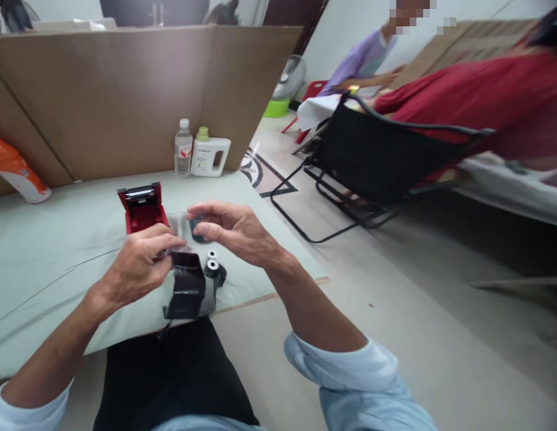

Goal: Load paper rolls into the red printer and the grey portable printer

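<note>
My left hand [141,257] is closed in a pinch on a thin, see-through edge, below which hangs a glossy black folded film or wrapper [186,286]; its exact kind is unclear. My right hand [233,230] has its thumb and fingers apart. Between and behind those fingers shows a dark round object [198,233], which looks to stand on the cloth. Just beyond my left hand is a small red and black device [141,206] like a receipt printer, its lid raised. Two small rolls with white cores [212,264], one trailing black film, lie right of the hanging film.
A pale green cloth [81,221] covers the table. Along a cardboard screen [112,102] stand a water bottle [184,149] and a white jug [211,155]; an orange bottle [18,167] leans left. Rightward are a black folding chair [350,149] and two other people.
</note>
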`<state>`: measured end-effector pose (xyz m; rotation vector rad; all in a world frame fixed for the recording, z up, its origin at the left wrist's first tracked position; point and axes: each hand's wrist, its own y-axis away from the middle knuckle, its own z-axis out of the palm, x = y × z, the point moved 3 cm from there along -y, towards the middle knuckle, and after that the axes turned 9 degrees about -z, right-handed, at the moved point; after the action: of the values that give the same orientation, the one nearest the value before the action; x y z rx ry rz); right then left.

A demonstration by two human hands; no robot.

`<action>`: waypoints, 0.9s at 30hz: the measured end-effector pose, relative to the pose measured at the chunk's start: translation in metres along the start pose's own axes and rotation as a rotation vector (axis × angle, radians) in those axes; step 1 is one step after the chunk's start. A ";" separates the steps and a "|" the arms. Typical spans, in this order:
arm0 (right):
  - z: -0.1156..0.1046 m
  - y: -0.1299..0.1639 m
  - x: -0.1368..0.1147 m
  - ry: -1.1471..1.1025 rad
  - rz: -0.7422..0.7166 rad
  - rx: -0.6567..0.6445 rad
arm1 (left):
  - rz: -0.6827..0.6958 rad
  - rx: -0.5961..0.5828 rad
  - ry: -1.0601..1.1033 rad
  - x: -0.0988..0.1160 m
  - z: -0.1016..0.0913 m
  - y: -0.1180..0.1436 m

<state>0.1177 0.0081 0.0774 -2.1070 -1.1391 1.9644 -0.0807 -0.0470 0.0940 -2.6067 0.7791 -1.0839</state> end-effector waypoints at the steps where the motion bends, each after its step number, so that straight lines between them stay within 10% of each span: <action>1: -0.006 0.010 0.003 -0.004 0.037 -0.002 | 0.022 -0.035 0.009 0.006 0.014 -0.007; 7: -0.051 0.066 0.028 0.087 0.196 0.200 | 0.110 -0.308 -0.131 0.030 0.099 -0.050; 14: -0.076 0.107 0.092 0.051 0.448 0.204 | -0.083 -0.553 -0.466 0.002 0.160 -0.093; 27: -0.041 0.105 0.127 0.204 0.283 0.053 | -0.348 -0.590 -0.253 -0.063 0.122 -0.053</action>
<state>0.1937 0.0165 -0.0737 -2.4862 -0.7827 1.7982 -0.0103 0.0308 -0.0094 -3.3914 0.6781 -0.6304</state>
